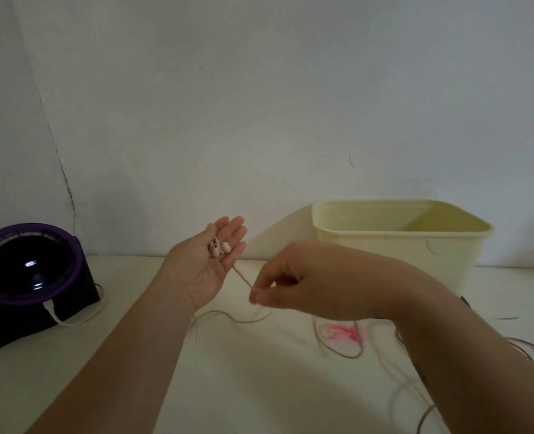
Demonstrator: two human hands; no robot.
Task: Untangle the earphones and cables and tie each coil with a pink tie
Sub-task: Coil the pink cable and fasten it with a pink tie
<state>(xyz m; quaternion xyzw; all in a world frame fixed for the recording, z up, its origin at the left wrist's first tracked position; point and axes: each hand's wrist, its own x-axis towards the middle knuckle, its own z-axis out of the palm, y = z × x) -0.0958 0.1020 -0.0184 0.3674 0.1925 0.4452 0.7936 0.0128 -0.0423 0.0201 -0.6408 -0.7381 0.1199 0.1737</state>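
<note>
Resting on the spread left hand [206, 264] were two earbuds [218, 247]; right hand [293, 281] pinched their cord [242, 277]; pink ties [345, 332] lay on table [259, 386].

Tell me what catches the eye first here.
Mid-frame, the left hand lies palm up with two earbuds resting by its straight fingers, and the right hand pinches their cord just below. Pink ties lie on the table near the right wrist. A pale yellow tub stands behind, and a purple-rimmed black device sits far left.
</note>
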